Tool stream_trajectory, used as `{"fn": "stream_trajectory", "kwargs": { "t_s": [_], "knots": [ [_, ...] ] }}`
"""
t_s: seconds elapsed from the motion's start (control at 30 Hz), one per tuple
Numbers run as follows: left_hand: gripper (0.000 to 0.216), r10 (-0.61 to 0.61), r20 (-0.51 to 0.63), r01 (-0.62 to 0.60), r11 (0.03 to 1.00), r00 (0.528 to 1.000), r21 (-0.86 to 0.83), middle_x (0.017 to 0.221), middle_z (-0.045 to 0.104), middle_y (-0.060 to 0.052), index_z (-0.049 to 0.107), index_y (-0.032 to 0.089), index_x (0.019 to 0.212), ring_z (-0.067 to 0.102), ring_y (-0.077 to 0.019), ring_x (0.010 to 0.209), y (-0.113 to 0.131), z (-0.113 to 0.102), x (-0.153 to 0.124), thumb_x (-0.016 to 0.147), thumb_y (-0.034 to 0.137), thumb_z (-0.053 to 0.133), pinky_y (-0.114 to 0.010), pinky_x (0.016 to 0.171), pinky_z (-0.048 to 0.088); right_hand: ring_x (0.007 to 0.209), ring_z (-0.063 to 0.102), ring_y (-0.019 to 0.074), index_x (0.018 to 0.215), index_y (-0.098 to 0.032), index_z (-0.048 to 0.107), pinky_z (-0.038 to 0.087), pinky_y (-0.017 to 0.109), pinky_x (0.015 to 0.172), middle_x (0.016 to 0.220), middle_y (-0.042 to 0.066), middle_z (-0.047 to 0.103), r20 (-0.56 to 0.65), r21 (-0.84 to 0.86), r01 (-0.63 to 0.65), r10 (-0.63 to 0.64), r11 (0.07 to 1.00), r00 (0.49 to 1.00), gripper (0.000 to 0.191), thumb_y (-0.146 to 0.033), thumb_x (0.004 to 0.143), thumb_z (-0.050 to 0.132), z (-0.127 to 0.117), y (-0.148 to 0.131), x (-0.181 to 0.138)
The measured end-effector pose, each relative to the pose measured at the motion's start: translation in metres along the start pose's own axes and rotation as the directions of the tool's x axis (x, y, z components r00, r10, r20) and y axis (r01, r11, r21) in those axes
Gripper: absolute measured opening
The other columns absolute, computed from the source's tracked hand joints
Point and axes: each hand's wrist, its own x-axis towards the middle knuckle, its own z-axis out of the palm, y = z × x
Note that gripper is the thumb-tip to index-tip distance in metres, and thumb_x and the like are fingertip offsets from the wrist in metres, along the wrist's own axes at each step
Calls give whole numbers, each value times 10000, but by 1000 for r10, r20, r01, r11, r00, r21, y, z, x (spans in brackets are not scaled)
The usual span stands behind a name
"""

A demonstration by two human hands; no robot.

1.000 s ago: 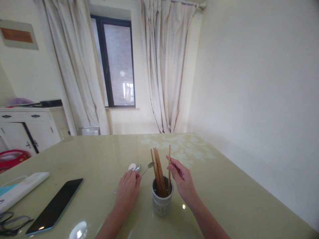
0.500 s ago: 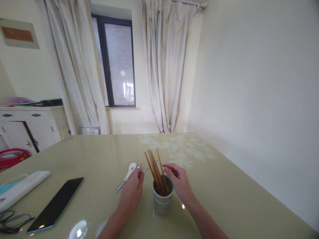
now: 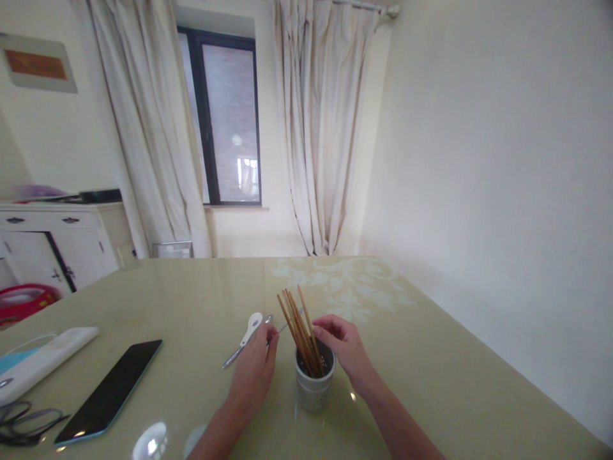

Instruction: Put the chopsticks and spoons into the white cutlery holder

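Note:
A grey-white patterned cup (image 3: 315, 391) stands upright on the table, with several wooden chopsticks (image 3: 297, 332) leaning in it. At the cup's right side, my right hand (image 3: 345, 351) has its thumb and forefinger closed on the rightmost chopstick (image 3: 308, 313). My left hand (image 3: 253, 369) is low over the table left of the cup, fingers bent and drawn together. A thin metal utensil (image 3: 284, 326) runs from its fingertips to behind the chopsticks; whether the fingers grip it is hidden. Beyond that hand lie a white spoon (image 3: 252, 324) and a metal utensil (image 3: 233, 358), partly covered.
On the left of the glossy table (image 3: 182, 306) lie a dark phone (image 3: 112, 390), a white power strip-like object (image 3: 57, 358) and glasses (image 3: 31, 425). A wall (image 3: 502, 191) borders the right side; curtains (image 3: 325, 128) and a window stand behind.
The rightmost chopstick's top has tipped slightly left, with my right hand's fingertips at it. My left hand has hardly moved; the view has shifted slightly.

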Motion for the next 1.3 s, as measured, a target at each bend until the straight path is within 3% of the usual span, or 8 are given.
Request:
{"fn": "stream_trajectory", "kwargs": {
  "t_s": [0.23, 0.77, 1.1, 1.3],
  "knots": [
    [228, 4, 8, -4, 1000, 1000, 4, 920, 711, -46, 511, 272, 935, 689, -264, 874, -1, 1, 0, 1026, 430, 374, -387, 808, 498, 855, 706, 238, 952, -195, 826, 514, 356, 812, 910, 73, 809, 41, 49, -26, 24, 998, 999, 429, -555, 731, 900, 1, -7, -3],
    [232, 6, -3, -6, 1000, 1000, 18, 919, 725, -50, 523, 272, 932, 700, -265, 877, -1, 1, -1, 1024, 434, 385, -391, 814, 505, 691, 637, 184, 917, -194, 816, 470, 307, 659, 802, 47, 768, -17, 27, 55, -55, 998, 998, 420, -551, 715, 904, -1, -5, -2],
    [237, 25, -9, -25, 1000, 1000, 18, 897, 722, -39, 538, 268, 923, 697, -246, 844, -2, 2, -1, 1030, 421, 392, -357, 775, 501, 710, 648, 183, 902, -201, 824, 490, 302, 680, 780, 42, 764, -15, 61, 99, -99, 993, 995, 371, -537, 758, 887, 1, -12, -6],
    [226, 22, -10, -22, 999, 1000, 29, 900, 725, -42, 543, 265, 927, 702, -252, 851, -1, 1, -1, 1029, 406, 399, -370, 789, 506, 682, 635, 194, 907, -193, 825, 476, 317, 654, 765, 50, 759, -20, -5, 74, -74, 997, 997, 399, -563, 765, 871, 1, -8, -5]
  ]
}}
